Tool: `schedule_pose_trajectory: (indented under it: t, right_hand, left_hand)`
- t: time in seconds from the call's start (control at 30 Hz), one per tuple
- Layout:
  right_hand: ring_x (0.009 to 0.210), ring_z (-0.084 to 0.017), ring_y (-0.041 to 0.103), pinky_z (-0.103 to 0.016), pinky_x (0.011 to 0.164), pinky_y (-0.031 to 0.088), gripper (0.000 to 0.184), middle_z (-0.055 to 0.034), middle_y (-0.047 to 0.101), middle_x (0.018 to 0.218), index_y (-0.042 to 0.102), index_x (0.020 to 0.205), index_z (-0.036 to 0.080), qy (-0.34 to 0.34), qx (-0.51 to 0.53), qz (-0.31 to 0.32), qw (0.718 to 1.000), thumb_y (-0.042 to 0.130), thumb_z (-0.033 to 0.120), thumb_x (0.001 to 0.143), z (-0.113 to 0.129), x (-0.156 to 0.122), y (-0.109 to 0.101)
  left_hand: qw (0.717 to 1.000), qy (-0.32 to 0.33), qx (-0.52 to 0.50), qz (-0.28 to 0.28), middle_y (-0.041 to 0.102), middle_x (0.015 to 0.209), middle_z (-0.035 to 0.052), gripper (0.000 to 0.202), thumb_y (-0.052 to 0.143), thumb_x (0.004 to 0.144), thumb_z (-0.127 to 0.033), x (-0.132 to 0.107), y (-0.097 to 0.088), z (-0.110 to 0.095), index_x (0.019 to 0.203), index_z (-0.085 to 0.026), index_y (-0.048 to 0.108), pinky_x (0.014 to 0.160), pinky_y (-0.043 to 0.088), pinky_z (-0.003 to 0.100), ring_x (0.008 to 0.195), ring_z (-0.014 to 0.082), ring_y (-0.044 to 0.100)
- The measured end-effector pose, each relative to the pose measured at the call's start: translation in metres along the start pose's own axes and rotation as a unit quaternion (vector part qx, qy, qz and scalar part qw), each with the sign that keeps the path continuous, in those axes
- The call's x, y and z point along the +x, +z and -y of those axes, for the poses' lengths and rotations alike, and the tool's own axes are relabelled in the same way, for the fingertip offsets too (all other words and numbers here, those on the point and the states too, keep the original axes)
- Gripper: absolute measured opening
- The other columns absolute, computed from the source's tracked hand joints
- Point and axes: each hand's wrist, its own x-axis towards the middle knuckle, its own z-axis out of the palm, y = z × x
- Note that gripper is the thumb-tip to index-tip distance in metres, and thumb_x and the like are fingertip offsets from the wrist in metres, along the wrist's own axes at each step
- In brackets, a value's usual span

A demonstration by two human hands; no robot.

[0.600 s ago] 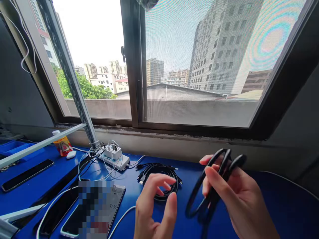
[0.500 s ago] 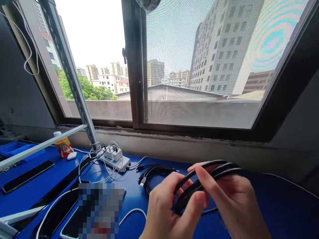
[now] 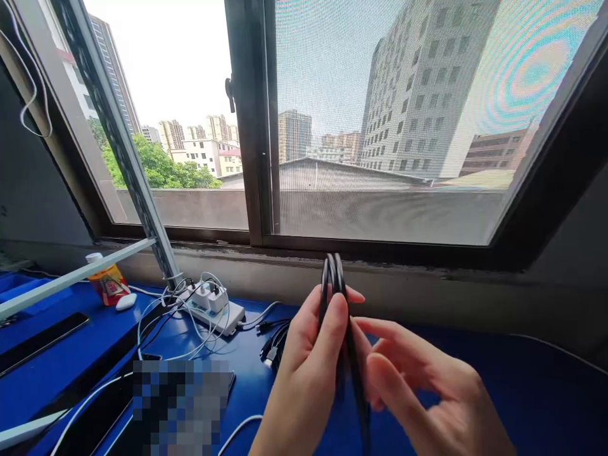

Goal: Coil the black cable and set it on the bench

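A coil of black cable [image 3: 338, 272] is upright in my left hand [image 3: 308, 354], its thumb pressed over the loops and its fingers behind them. From the coil, a strand of the same cable hangs down, blurred near the bottom. Just to the right, my right hand [image 3: 427, 380] has its thumb and fingers apart, fingertips close beside the hanging strand. Whether they touch it I cannot tell. On the blue table [image 3: 475, 367], another bundle of black cables [image 3: 273, 339] with plug ends lies partly hidden behind my left hand.
A white power strip [image 3: 232, 316] with chargers and tangled cords stands at left. Near it are an orange pouch [image 3: 109, 285], a white rounded case [image 3: 126, 302] and a black phone [image 3: 45, 342]. A metal rack post [image 3: 126, 145] rises before the window.
My left hand has turned the coil from lying slanted to upright and raised it. My right hand has let go of the loops and moved down beside the hanging strand.
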Motion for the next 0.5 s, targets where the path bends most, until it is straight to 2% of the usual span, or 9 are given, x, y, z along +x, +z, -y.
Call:
schedule_pose_trajectory:
  t: [0.07, 0.13, 0.3, 0.4, 0.5]
  right_hand:
    - [0.039, -0.012, 0.057, -0.016, 0.038, 0.049, 0.038, 0.0017, 0.063, 0.052, 0.076, 0.096, 0.024, -0.016, -0.075, -0.007, 0.997, 0.064, 0.054, 0.075, -0.004, -0.002, -0.004]
    - [0.037, -0.011, 0.056, -0.017, 0.038, 0.049, 0.033, 0.0031, 0.062, 0.050, 0.077, 0.095, 0.027, -0.024, -0.105, -0.018, 0.994, 0.065, 0.050, 0.075, -0.008, -0.002, -0.005]
    - [0.036, -0.012, 0.056, -0.017, 0.029, 0.042, 0.027, 0.0024, 0.061, 0.048, 0.077, 0.092, 0.028, -0.002, -0.065, -0.071, 0.995, 0.067, 0.046, 0.075, -0.007, -0.001, -0.002]
    - [0.033, -0.009, 0.052, -0.015, 0.031, 0.042, 0.020, 0.0045, 0.054, 0.042, 0.077, 0.086, 0.027, 0.031, -0.030, -0.122, 0.992, 0.067, 0.042, 0.076, 0.001, -0.001, 0.002]
    - [0.029, -0.007, 0.045, -0.015, 0.030, 0.039, 0.023, 0.0059, 0.052, 0.044, 0.071, 0.085, 0.025, 0.087, 0.055, -0.198, 0.975, 0.067, 0.045, 0.076, 0.006, 0.000, 0.002]
  left_hand:
    - [1.000, 0.000, -0.015, 0.005, 0.063, 0.064, 0.0002, 0.031, 0.066, 0.077, -0.049, 0.004, 0.000, 0.004, 0.091, -0.021, 0.071, 0.053, 0.047, 0.020, 0.057, 0.0121, 0.056]
    - [0.999, 0.000, -0.029, 0.021, 0.062, 0.061, -0.0009, 0.030, 0.065, 0.079, -0.046, 0.009, 0.002, 0.007, 0.097, -0.021, 0.070, 0.055, 0.047, 0.020, 0.057, 0.0114, 0.056]
    - [0.999, 0.019, 0.012, 0.048, 0.062, 0.060, -0.0005, 0.036, 0.059, 0.083, -0.046, 0.014, 0.000, 0.010, 0.104, -0.018, 0.068, 0.049, 0.045, 0.019, 0.054, 0.0115, 0.057]
    - [0.996, 0.046, 0.077, 0.014, 0.056, 0.049, -0.0037, 0.035, 0.055, 0.086, -0.045, 0.013, -0.007, 0.008, 0.105, -0.017, 0.065, 0.045, 0.043, 0.018, 0.044, 0.0097, 0.052]
    - [0.993, 0.083, 0.069, -0.038, 0.043, 0.037, -0.0084, 0.035, 0.051, 0.088, -0.048, 0.011, -0.016, 0.002, 0.101, -0.017, 0.063, 0.037, 0.037, 0.018, 0.032, 0.0086, 0.042]
